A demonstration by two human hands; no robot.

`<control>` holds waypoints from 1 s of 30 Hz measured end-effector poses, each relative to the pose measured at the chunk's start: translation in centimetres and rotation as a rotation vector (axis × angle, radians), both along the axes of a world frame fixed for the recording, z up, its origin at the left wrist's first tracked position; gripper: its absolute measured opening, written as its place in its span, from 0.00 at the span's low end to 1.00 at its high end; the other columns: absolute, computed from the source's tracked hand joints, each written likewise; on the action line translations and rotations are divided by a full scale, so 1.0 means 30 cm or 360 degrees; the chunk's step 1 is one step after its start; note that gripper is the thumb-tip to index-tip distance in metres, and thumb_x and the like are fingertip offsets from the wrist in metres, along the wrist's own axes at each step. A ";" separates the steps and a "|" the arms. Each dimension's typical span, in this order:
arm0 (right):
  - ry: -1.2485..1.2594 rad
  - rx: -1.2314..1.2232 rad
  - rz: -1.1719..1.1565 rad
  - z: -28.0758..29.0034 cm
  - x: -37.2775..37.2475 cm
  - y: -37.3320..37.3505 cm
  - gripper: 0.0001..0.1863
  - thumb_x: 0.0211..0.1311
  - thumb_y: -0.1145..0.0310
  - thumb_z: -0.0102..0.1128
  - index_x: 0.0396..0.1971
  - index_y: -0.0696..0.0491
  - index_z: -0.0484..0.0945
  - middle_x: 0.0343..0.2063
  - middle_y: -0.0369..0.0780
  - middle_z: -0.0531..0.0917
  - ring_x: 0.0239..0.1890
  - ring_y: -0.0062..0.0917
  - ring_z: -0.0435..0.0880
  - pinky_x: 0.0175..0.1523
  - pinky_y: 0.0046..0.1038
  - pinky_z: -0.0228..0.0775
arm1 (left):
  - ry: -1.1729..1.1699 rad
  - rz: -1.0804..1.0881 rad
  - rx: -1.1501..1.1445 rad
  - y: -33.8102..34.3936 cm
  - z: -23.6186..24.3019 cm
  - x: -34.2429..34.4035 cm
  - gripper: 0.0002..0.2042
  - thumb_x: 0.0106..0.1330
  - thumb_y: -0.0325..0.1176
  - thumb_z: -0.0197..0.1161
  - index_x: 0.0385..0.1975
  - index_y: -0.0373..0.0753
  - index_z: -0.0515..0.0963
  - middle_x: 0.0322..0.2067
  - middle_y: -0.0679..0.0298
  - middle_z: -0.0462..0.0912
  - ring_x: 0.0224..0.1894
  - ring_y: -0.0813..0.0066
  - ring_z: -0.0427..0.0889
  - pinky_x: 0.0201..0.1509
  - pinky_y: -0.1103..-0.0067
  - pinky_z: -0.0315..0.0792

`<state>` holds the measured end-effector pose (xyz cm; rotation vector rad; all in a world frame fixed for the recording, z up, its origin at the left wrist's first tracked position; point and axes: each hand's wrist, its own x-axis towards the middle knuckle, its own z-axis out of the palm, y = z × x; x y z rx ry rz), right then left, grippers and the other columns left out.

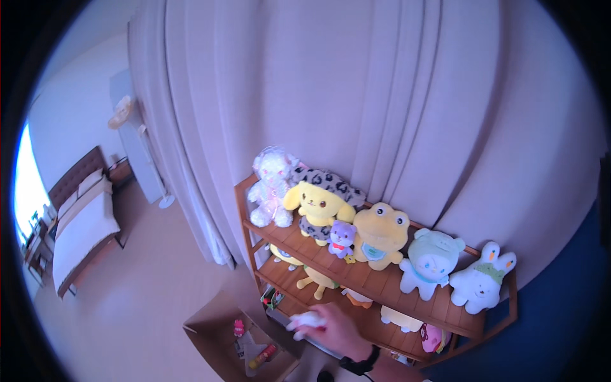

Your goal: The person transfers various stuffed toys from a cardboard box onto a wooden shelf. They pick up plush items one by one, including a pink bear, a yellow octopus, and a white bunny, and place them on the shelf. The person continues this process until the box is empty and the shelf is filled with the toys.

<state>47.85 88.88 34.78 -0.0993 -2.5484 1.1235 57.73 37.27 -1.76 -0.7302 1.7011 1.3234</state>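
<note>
Head view: you've got a small white item (309, 319) pinched in your right hand (339, 332), just right of the cardboard box (205, 332), by the wooden shelf (363, 277). Probably light, maybe squishy, so hold its middle. Left hand's offscreen, can't tell its grip.

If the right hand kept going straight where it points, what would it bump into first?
Probably the small red-and-green item at the left end of the wooden shelf: the right hand points up-left, white object leading. Depth is unclear, so it might pass above it.
</note>
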 end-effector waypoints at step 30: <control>-0.0004 -0.1086 -0.0001 0.179 0.189 0.109 0.29 0.62 0.67 0.72 0.61 0.58 0.74 0.54 0.45 0.84 0.53 0.26 0.85 0.56 0.33 0.80 | -0.0122 -0.0117 -0.0129 -0.041 -0.103 -0.143 0.09 0.67 0.42 0.61 0.44 0.50 0.77 0.31 0.69 0.79 0.30 0.73 0.76 0.32 0.57 0.70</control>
